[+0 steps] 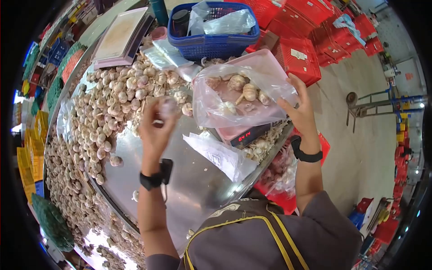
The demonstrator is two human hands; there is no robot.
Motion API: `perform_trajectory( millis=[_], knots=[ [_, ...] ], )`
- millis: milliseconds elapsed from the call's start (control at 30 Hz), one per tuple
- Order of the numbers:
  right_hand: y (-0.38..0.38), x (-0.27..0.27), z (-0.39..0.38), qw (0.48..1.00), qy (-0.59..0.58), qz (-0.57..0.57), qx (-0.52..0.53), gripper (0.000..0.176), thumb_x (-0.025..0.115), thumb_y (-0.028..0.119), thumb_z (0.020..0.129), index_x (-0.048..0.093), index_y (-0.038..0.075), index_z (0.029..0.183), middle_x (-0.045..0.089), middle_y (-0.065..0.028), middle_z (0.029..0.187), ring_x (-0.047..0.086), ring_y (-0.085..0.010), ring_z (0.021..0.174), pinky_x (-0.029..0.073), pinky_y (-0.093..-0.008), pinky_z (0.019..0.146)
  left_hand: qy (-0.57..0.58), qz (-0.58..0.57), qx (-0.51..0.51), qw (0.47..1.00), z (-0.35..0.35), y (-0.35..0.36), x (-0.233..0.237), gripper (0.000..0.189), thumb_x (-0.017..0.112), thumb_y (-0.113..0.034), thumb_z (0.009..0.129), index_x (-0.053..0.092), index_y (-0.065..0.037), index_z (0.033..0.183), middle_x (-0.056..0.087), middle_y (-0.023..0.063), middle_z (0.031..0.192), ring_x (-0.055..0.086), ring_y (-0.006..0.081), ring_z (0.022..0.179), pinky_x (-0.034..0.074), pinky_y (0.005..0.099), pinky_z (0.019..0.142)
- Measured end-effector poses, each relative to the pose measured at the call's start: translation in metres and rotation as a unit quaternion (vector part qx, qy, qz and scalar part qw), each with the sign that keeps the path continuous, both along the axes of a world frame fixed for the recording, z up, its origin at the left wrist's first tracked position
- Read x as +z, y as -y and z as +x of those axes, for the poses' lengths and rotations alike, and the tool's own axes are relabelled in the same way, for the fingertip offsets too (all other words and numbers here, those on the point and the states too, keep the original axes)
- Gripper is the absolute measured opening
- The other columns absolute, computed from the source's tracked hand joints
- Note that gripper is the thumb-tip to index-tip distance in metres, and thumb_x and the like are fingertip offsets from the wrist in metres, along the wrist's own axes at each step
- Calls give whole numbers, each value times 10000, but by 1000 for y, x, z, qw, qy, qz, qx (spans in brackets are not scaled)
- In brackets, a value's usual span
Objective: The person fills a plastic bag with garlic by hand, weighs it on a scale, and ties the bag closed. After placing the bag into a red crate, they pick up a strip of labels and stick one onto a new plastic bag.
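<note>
My left hand (157, 123) is raised over the metal table (175, 166), its fingers closed round a garlic bulb (168, 108) that is blurred by motion. On a pink scale (265, 60) with a red lit display lies a clear plastic bag (209, 110) with several garlic bulbs (249, 92) inside. At the right side of the bag is my right hand (298, 105), thumb and forefinger spread on either side of its edge; whether they touch the film is hard to tell. A large heap of garlic (117, 94) spreads to the left.
Behind the scale stands a blue basket (213, 42) holding plastic bags and a dark container. A second scale (121, 38) is at the back left. A white printed bag (220, 155) lies before the pink scale. Red crates (299, 60) are stacked at the back right.
</note>
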State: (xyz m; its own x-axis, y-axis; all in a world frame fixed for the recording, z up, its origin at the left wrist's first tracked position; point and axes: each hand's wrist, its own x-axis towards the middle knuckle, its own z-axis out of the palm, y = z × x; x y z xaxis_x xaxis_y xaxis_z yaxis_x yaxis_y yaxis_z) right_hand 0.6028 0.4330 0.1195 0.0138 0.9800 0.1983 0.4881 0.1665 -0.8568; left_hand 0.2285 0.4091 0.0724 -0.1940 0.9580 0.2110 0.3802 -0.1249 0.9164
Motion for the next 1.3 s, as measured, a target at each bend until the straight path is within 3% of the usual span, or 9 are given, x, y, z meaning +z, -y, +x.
perform_trajectory(
  millis=[67, 200, 400, 667, 733, 867, 1000, 1100, 1300],
  knots=[
    [0, 1, -2, 1000, 1, 12, 6, 751, 758, 310, 745, 410, 54, 1359, 491, -142, 1316, 456, -259, 1244, 330, -440, 1036, 4, 39, -48, 998, 53, 0, 30, 484, 728, -128, 761, 564, -93, 1215, 612, 60, 1032, 581, 110, 794, 482, 231, 633],
    [1, 4, -3, 999, -10, 26, 16, 748, 770, 263, 739, 408, 28, 1350, 494, -159, 1306, 464, -261, 1231, 348, -389, 1031, -165, 106, -73, 978, 99, -17, 37, 608, 728, -121, 750, 480, -108, 1305, 512, 203, 1183, 549, 357, 1033, 471, 412, 861],
    [9, 14, 0, 999, 6, 23, 25, 772, 783, 195, 707, 397, 23, 1353, 479, -177, 1328, 453, -269, 1250, 348, -378, 1039, -234, 96, -15, 967, 93, -14, 39, 635, 712, -129, 765, 431, -32, 1325, 483, 217, 1221, 508, 376, 1110, 433, 429, 921],
    [11, 13, -13, 994, 49, 76, 58, 832, 802, 240, 688, 375, 60, 1379, 459, -172, 1343, 428, -279, 1272, 336, -393, 1049, -262, -39, -10, 964, 88, -30, 2, 831, 649, -470, 821, 296, 2, 1407, 465, 298, 1283, 499, 416, 1168, 438, 433, 931],
    [14, 16, -24, 983, 122, 127, 50, 818, 801, 212, 667, 395, 66, 1362, 462, -171, 1327, 430, -306, 1262, 350, -389, 1042, -192, -205, -37, 959, 86, -33, -1, 893, 638, -533, 810, 273, 7, 1420, 491, 313, 1265, 535, 418, 1135, 447, 416, 926],
    [15, -6, -37, 969, 197, 143, 30, 618, 754, 178, 667, 520, 78, 1230, 561, -155, 1186, 517, -353, 1105, 417, -438, 955, -82, -275, -60, 956, 71, -31, -30, 737, 656, -305, 819, 321, 27, 1386, 673, 230, 879, 684, 291, 816, 522, 348, 695],
    [-2, -23, -23, 977, 188, 63, 78, 385, 744, 194, 736, 612, 38, 1062, 654, -83, 913, 622, -273, 874, 478, -379, 795, -86, -151, 5, 985, 55, -25, -37, 399, 560, -46, 769, 590, -1, 1164, 675, 159, 736, 655, 215, 640, 493, 313, 605],
    [-13, 20, -12, 977, -42, -132, 161, 225, 709, 208, 822, 651, 18, 927, 613, 5, 708, 547, -83, 671, 460, -274, 633, 35, -34, 3, 999, 41, -16, 10, 357, 466, 62, 758, 618, 12, 1077, 607, 85, 678, 598, 139, 599, 491, 276, 586],
    [-10, 128, -26, 902, -296, -71, 307, 266, 552, 113, 872, 618, -21, 1091, 646, -83, 863, 613, -160, 759, 496, -268, 668, 358, 83, -81, 926, 31, 46, 145, 343, 413, 79, 776, 572, 36, 1077, 529, 49, 679, 506, 116, 572, 422, 201, 508]
  ],
)
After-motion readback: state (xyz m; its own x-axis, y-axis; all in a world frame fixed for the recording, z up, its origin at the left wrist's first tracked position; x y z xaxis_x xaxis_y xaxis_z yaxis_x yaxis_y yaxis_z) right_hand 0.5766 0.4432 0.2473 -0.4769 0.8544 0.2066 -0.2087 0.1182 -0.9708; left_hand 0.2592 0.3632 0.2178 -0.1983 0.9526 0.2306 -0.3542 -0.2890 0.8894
